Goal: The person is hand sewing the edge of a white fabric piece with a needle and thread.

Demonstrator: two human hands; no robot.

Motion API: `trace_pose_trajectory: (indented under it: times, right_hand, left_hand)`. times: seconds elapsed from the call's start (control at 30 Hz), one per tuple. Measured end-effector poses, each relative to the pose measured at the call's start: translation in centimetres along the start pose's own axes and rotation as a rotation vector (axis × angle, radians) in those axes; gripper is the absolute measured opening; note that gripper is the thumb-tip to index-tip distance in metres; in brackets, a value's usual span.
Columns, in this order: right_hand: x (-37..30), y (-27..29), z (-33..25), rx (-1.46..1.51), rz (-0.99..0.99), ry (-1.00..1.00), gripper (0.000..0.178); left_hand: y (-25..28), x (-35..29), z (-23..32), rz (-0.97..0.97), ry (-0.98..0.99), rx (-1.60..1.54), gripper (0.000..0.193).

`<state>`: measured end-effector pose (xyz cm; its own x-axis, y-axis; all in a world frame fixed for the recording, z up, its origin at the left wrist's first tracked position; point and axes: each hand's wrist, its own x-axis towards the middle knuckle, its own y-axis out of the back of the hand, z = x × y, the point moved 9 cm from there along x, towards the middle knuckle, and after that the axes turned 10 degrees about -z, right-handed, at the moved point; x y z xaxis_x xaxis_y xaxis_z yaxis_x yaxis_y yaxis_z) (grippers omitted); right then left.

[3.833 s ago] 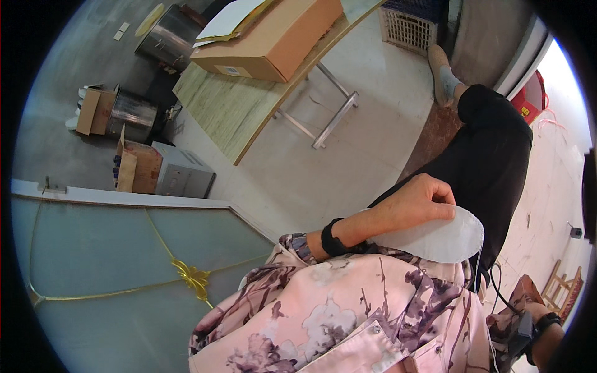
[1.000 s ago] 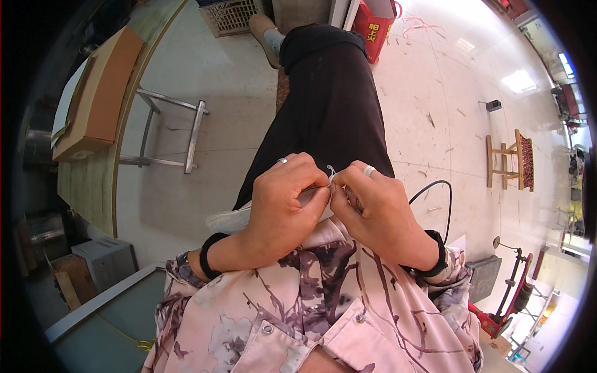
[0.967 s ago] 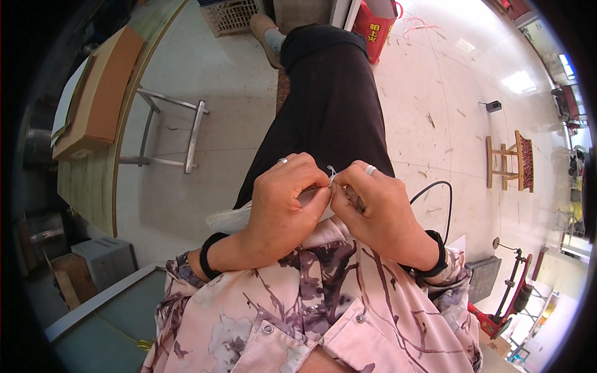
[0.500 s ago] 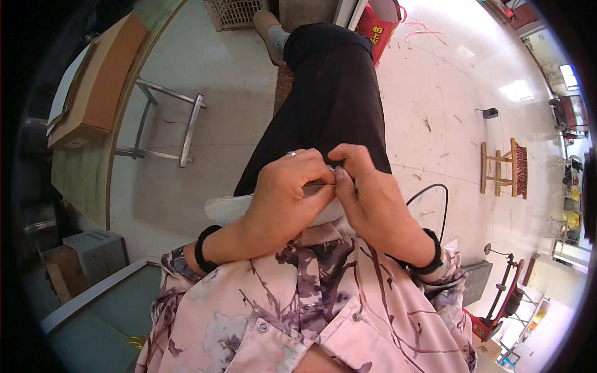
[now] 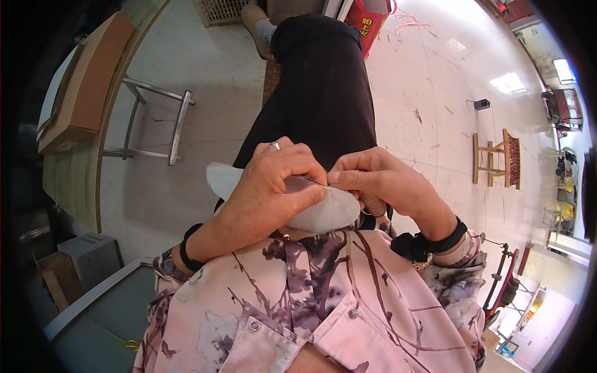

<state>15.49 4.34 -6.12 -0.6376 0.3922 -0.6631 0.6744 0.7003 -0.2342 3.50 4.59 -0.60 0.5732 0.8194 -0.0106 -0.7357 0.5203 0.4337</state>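
Over my dark trousers [image 5: 317,87], both hands meet at a white, curved piece [image 5: 326,211] that looks like cloth; its exact kind I cannot tell. My left hand [image 5: 270,177] pinches its upper edge between thumb and fingers. Another white part [image 5: 222,179] shows left of that hand. Right beside those fingertips, my right hand [image 5: 388,183] is closed in a pinch at the edge. Whatever is between its fingers is too small to make out. A brown rounded thing [image 5: 373,203] shows partly under my right hand.
At left, a wood-topped table [image 5: 71,186] carries a cardboard box [image 5: 87,81], with a metal frame [image 5: 177,127] beside it. A red bag [image 5: 368,25] and a light crate [image 5: 221,11] stand ahead. On the right are a small wooden stool [image 5: 507,160] and a black object [image 5: 481,104].
My right hand has turned and lowered, with its fingers now pointing left. My left hand has shifted left, and more of the white piece shows beneath. The whole view has moved slightly.
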Motion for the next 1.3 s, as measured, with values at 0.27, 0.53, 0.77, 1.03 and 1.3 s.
trace_pose_trajectory:
  times: [0.27, 0.53, 0.77, 1.03, 1.3]
  right_hand:
    - [0.8, -0.4, -0.5, 0.166, -0.013, 0.228, 0.014]
    - [-0.1, 5.2, -2.9, 0.263, 0.167, 0.583, 0.019]
    - [-6.3, 12.7, -2.1, 0.68, 0.157, 0.826, 0.011]
    - [-18.0, 28.6, 5.2, 0.635, 0.968, 1.226, 0.013]
    - [-1.7, 3.5, 1.2, -0.103, 0.164, 0.358, 0.028]
  left_hand:
    - [-0.7, 0.0, -0.7, -0.051, 0.072, -0.091, 0.005]
    - [-1.0, 0.7, -0.2, -0.118, -0.023, -0.154, 0.005]
    - [-2.6, 1.3, -3.4, -0.271, 0.246, -0.438, 0.01]
    - [-3.2, 1.5, -3.8, -0.301, 0.302, -0.464, 0.007]
    - [-3.4, 1.4, -3.3, -0.344, 0.301, -0.447, 0.006]
